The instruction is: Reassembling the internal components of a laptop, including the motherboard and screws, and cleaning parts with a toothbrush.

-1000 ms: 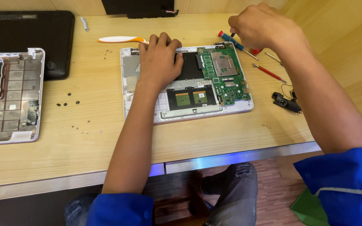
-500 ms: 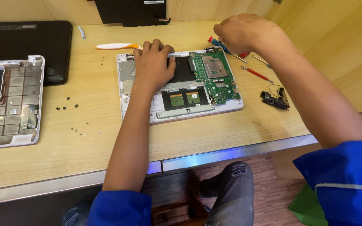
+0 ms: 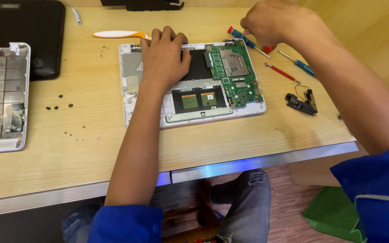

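An opened white laptop base (image 3: 147, 119) lies on the wooden table, with a green circuit board (image 3: 235, 74) exposed in its right half. My left hand (image 3: 165, 56) rests flat on the base's upper middle, its fingers reaching the far edge. My right hand (image 3: 278, 22) hovers over the base's far right corner. Its curled fingertips pinch a blue-handled screwdriver (image 3: 238, 36) that slants down toward the table.
More screwdrivers (image 3: 282, 72) and a small black speaker part with wires (image 3: 300, 103) lie right of the laptop. An orange-and-white pry tool (image 3: 118, 34) lies behind it. Loose screws (image 3: 59, 107), a white keyboard frame (image 3: 1, 96) and a black laptop (image 3: 21, 27) sit left.
The view has shifted a little. Both hands stay where they were, the left on the laptop base and the right at the screwdriver by the far right corner.
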